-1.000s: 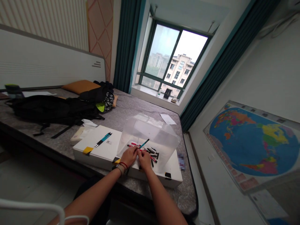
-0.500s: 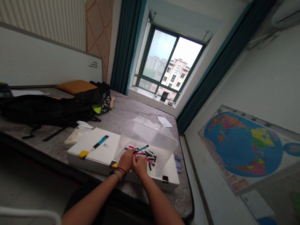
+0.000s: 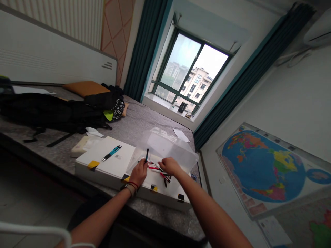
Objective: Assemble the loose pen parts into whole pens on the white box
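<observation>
My left hand is closed around a dark pen with a hint of blue, which points upward. To its right, my right hand is closed with its fingertips at a pile of loose pens; whether a pen is in those fingers I cannot make out. Red, white and black pens lie jumbled in a translucent plastic bin, whose open side faces me. On the white box to the left, blue-and-black pens lie side by side.
A tissue pack sits left of the box. Farther left on the grey mattress are a black backpack and an orange cushion. Behind the bin lies white paper. A world map hangs on the right wall.
My hands have moved apart. The right went right and up to the pens, while the left keeps a pen, now turned upright. The view has tilted slightly.
</observation>
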`<state>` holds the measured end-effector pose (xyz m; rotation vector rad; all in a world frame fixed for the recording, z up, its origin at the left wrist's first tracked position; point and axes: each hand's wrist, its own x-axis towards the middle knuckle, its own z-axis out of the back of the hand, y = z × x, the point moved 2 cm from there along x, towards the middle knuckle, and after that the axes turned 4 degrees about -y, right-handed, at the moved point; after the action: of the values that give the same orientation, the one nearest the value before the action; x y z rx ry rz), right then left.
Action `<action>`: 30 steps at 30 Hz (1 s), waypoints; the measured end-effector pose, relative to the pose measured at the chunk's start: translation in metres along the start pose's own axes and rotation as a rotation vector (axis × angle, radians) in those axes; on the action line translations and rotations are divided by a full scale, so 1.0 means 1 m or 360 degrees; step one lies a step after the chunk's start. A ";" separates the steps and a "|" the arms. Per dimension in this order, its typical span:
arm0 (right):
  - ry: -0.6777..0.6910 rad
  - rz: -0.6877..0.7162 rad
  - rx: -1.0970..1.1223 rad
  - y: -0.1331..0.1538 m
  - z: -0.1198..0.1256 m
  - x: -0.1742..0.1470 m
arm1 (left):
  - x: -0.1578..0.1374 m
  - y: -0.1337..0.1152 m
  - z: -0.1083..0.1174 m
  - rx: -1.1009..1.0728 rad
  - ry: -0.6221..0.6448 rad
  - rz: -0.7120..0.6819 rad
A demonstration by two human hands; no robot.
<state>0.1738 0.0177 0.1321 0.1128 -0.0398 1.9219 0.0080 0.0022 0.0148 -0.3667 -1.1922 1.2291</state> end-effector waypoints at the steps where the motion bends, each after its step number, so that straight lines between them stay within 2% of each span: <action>1: 0.0012 -0.0059 -0.0029 -0.010 0.011 0.006 | 0.000 -0.001 0.001 -0.0014 -0.0005 0.0019; 5: 0.0216 -0.0142 -0.0182 -0.032 0.027 0.028 | -0.001 0.000 0.003 -0.0020 0.0030 -0.0011; 10: 0.0407 -0.0113 -0.0326 -0.036 0.014 0.043 | -0.004 0.007 -0.002 0.0117 0.0053 -0.0044; 18: 0.0369 -0.0115 -0.0367 -0.049 -0.014 0.032 | -0.005 0.006 -0.004 0.0284 0.0156 -0.0107; 23: 0.0342 -0.0043 -0.0404 -0.043 -0.029 0.025 | -0.004 0.004 -0.003 0.0305 0.0170 -0.0095; 30: 0.0399 0.0290 -0.0677 -0.035 -0.049 0.019 | -0.004 0.000 -0.001 0.0329 0.0165 -0.0117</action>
<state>0.1973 0.0522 0.0841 -0.4292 -0.2965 2.0522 0.0095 -0.0005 0.0119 -0.2274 -0.9719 1.2415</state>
